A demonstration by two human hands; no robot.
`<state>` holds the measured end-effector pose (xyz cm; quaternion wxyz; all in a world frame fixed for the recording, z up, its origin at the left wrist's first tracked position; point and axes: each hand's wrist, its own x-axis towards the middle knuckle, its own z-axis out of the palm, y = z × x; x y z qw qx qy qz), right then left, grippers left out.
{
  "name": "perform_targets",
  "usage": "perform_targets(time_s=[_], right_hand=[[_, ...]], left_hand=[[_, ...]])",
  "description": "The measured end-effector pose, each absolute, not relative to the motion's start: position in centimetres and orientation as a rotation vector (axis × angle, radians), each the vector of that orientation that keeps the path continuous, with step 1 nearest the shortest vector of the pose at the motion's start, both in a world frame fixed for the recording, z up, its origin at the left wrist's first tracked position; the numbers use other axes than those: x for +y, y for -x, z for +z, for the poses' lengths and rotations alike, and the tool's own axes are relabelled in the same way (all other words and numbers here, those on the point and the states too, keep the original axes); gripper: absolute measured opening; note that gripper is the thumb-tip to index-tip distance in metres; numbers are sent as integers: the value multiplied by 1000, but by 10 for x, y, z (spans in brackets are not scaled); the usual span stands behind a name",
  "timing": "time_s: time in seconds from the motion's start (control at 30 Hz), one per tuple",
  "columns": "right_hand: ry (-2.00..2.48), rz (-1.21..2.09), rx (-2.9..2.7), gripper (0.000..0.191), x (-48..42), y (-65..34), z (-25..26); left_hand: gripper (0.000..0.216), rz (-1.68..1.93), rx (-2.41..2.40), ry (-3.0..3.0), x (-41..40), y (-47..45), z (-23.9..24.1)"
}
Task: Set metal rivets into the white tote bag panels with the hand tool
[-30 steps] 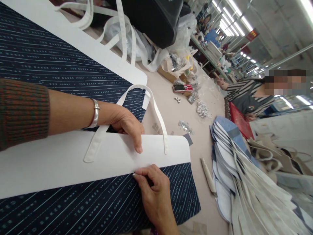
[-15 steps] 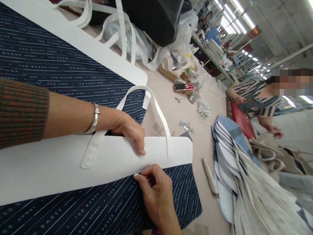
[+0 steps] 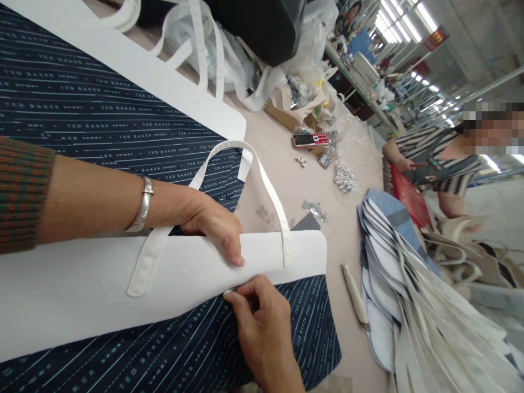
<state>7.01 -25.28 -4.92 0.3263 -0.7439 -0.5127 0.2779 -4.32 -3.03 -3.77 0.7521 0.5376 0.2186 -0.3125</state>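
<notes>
A bag panel lies before me, with a white upper band (image 3: 90, 289) and navy striped fabric (image 3: 192, 344) printed with lettering. A white strap handle (image 3: 268, 183) is attached to the band in a loop. My left hand (image 3: 216, 226) grips the band's top edge, thumb in front and fingers hidden behind. Below it, my right hand (image 3: 264, 322) is closed in a pinch where white band meets navy fabric. What its fingertips hold is too small and covered to name. The fabric creases around that pinch.
A second bag panel (image 3: 102, 120) lies behind. On the table are a red phone (image 3: 311, 140), metal pieces (image 3: 344, 177), flat discs (image 3: 315, 210) and a pale-handled tool (image 3: 354, 295). Stacked panels with straps (image 3: 380, 262) stand right. A co-worker (image 3: 434, 153) is beyond.
Both hands keep their hold. The white band bulges more and the navy fabric creases more near the pinch. My left forearm has shifted slightly left, and the camera view has moved a little.
</notes>
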Motion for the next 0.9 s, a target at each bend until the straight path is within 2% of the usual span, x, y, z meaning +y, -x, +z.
perform_targets(time_s=[0.3,0.9], right_hand=[[1888,770,-1287,19,-267,-76,-53],[1846,649,-1390,25,-262,-72,-59]], left_hand=[[25,-676,509,-1128,-30,49,-46],[35,-678,525,-1215,-41,50,-41]])
